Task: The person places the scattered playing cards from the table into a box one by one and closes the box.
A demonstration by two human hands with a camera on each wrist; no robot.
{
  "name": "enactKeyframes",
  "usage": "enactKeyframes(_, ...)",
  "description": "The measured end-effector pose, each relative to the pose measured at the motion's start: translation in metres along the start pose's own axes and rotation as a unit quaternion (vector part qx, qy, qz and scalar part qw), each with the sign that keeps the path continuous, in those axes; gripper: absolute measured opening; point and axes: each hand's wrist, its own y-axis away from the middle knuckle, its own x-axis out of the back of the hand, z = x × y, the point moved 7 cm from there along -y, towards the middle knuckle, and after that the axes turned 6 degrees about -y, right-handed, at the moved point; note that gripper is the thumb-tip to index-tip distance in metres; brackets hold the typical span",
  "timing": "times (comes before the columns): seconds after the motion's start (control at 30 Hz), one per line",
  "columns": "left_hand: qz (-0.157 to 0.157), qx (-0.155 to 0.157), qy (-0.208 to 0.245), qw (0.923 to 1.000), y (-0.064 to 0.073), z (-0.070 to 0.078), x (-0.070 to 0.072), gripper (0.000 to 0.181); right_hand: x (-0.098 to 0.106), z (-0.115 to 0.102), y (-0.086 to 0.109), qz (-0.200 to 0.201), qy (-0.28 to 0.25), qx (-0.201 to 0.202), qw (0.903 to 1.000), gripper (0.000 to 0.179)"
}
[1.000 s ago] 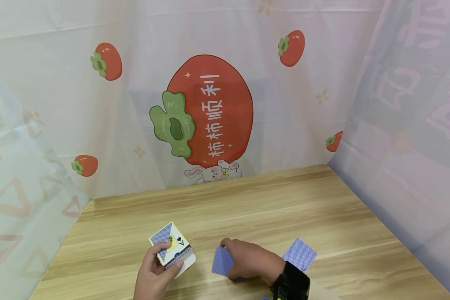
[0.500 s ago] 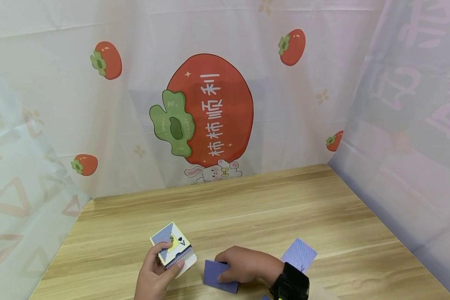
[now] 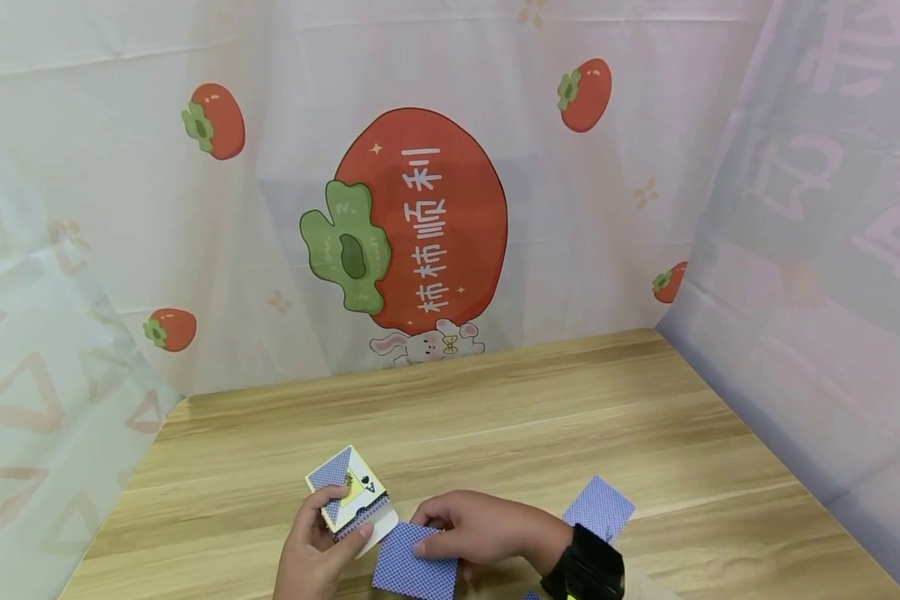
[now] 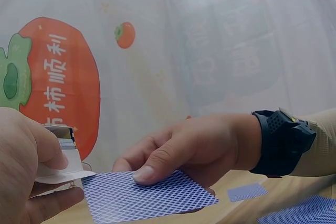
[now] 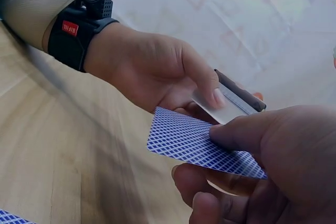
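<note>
My left hand point(image 3: 311, 550) grips a playing-card box point(image 3: 369, 487) printed with an ace and a blue check pattern. The box's white flap is folded out toward the right, and card edges show inside its mouth in the left wrist view. Just right of the box, my right hand point(image 3: 487, 529) pinches a blue-patterned playing card point(image 3: 412, 567), back side up, thumb on top and fingers beneath. In the left wrist view this held card point(image 4: 152, 198) reaches to the flap point(image 4: 68, 174); whether they touch I cannot tell.
A blue-backed card point(image 3: 598, 504) lies on the wooden table point(image 3: 217, 492) beyond my right wrist. Another card point(image 4: 302, 214) lies nearer, mostly cut off in the head view. Printed cloth point(image 3: 570, 217) hangs behind and at both sides of the table.
My right hand has moved the card left and nearer to the box, turning it flatter to the head view. My left hand and box have shifted slightly right.
</note>
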Motion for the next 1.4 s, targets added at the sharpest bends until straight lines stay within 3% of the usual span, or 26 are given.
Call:
enactKeyframes(0.33, -0.006, 0.013, 0.009, 0.9999, -0.001, -0.002, 0.000, 0.057, -0.002, -0.007, 0.003, -0.034, -0.012, 0.013, 0.9993, 0.018)
enactKeyframes(0.53, -0.011, -0.008, 0.013, 0.9998, -0.001, -0.001, -0.001, 0.055, 0.004, -0.011, 0.002, 0.004, -0.051, 0.034, 0.9981, 0.020)
enactKeyframes(0.77, -0.022, -0.037, 0.020, 0.9989, -0.001, 0.003, -0.004, 0.053, 0.011, -0.008, 0.001, 0.057, -0.089, 0.027, 0.9941, 0.019)
enactKeyframes(1.03, -0.024, -0.036, 0.018, 0.9989, 0.000, 0.003, -0.005, 0.054, 0.007, -0.008, 0.002, 0.043, -0.107, 0.026, 0.9929, 0.019)
enactKeyframes(1.27, -0.053, -0.094, 0.036, 0.9935, -0.001, 0.002, -0.006, 0.056, 0.006, -0.008, 0.001, 0.050, -0.124, 0.016, 0.9908, 0.019)
enactKeyframes(1.4, -0.062, -0.100, 0.068, 0.9908, -0.001, -0.002, -0.006, 0.057, 0.001, -0.008, 0.000, 0.049, -0.172, 0.006, 0.9839, 0.021)
